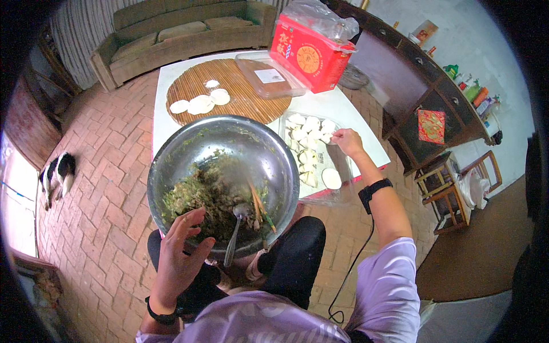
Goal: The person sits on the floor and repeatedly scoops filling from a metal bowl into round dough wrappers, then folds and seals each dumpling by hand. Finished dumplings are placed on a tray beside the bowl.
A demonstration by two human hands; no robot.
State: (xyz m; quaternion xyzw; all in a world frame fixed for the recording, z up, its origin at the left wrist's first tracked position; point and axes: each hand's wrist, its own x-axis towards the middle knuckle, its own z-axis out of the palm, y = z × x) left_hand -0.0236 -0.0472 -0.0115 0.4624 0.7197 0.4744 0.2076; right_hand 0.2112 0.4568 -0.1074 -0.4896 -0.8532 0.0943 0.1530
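My right hand (pixel 348 141) has its fingertips on a folded dumpling (pixel 327 138) at the right side of a clear plastic tray (pixel 322 160). Several white dumplings (pixel 308 157) lie in rows there, and one flat dough wrapper (pixel 331 179) rests at its near end. My left hand (pixel 184 244), fingers apart and holding nothing, is over the near left rim of a large steel bowl (pixel 274 150). Inside the bowl are chopped green and brown filling (pixel 193 193), a metal spoon (pixel 233 238) and a pair of chopsticks (pixel 257 203). Beyond it, several wrappers (pixel 200 104) lie on a round slatted mat (pixel 253 109).
A red box (pixel 311 53) with a plastic bag on top stands at the table's far right, beside a clear plastic lid (pixel 274 77). A sofa (pixel 180 38), a dark cabinet (pixel 433 107) and a wooden chair (pixel 448 193) surround the table. A black-and-white animal (pixel 58 178) lies on the brick floor.
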